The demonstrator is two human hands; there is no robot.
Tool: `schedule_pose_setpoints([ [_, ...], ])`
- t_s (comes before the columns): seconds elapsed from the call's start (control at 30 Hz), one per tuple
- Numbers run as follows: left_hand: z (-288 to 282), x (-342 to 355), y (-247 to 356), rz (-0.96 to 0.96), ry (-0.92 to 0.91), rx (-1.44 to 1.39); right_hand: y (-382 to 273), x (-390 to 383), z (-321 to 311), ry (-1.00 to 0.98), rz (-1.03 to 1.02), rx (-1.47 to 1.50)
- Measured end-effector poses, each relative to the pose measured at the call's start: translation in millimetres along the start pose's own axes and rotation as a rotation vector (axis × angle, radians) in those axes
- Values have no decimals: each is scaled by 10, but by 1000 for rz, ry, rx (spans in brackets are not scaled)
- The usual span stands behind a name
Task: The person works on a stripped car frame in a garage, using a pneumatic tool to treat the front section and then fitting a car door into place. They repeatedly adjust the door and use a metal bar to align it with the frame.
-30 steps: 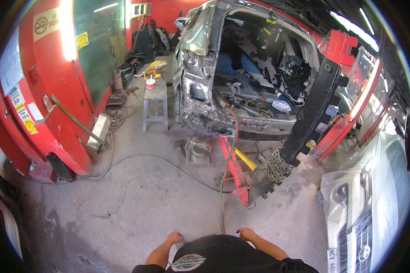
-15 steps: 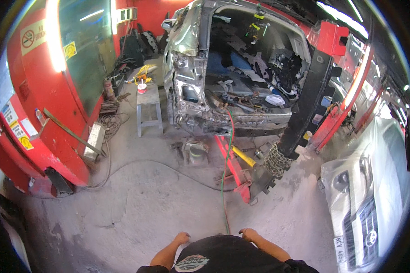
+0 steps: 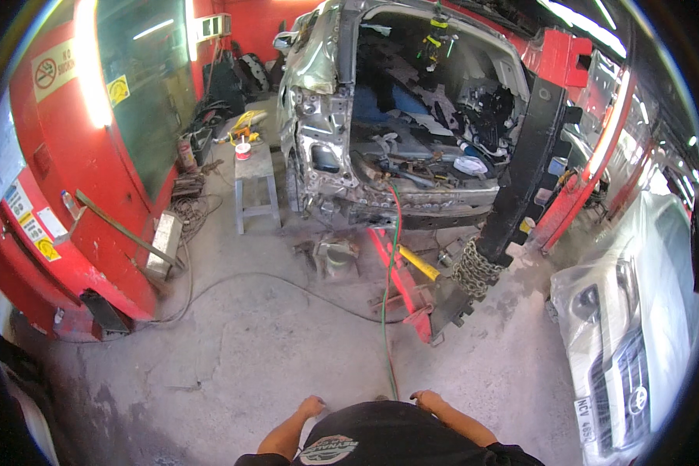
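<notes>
My left hand [image 3: 311, 405] hangs beside my dark shirt [image 3: 373, 431] at the lower edge, over bare concrete; its fingers are too small and bent to read clearly. My right hand [image 3: 424, 400] hangs on the other side, loosely open, a finger sticking out, with nothing visible in it. Nearest them, a green and red hose [image 3: 384, 334] runs across the floor to a stripped car body [image 3: 326, 109] ahead. A red frame-puller base [image 3: 396, 272] with a yellow cylinder [image 3: 418, 262] and a dark chain-wrapped post [image 3: 512, 202] stands at the car's rear.
A grey wooden stool [image 3: 256, 190] holds a yellow tool [image 3: 243, 126] and small tub. Red walls [image 3: 116, 287] with leaning boards line the left. A plastic-covered car [image 3: 621, 334] stands close on my right. A dark hose [image 3: 279, 281] and metal piece [image 3: 330, 260] lie on the floor.
The view has turned slightly, so the car body and stool sit further left in the picture than a second ago. Both hands stay hanging by my body.
</notes>
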State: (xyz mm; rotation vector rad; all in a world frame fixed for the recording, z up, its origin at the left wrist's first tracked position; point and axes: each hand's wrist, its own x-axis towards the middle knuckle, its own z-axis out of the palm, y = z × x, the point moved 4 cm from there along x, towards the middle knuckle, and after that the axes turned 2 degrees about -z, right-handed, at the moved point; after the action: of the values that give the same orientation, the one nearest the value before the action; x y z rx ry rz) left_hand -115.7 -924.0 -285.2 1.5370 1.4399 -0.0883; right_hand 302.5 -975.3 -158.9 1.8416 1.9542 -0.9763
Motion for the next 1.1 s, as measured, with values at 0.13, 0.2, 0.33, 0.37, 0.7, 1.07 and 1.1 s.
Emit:
schedule_pose_setpoints([
  [0.13, 6, -71, 47, -5, -1, 7, -10, 30, 8, -44, 30, -11],
  [0.2, 10, -87, 3, -30, -5, 2, -201, -49, -139, -126, 77, -13],
  [0.33, 37, -92, 2, 89, 38, 82, -121, -22, -42, -97, 22, -40],
  [0.37, 52, -89, -23, 84, 42, 84, -132, -38, -39, -90, 32, -34],
  [0.7, 152, -126, -160, 80, 28, 85, -142, -26, 68, -86, 14, -57],
  [1.07, 27, -324, -476, 39, 48, 1, -422, 91, 142, -11, -106, -94],
  [1.1, 22, -354, -512, 54, 54, -10, -460, 93, 144, -7, -118, -103],
])
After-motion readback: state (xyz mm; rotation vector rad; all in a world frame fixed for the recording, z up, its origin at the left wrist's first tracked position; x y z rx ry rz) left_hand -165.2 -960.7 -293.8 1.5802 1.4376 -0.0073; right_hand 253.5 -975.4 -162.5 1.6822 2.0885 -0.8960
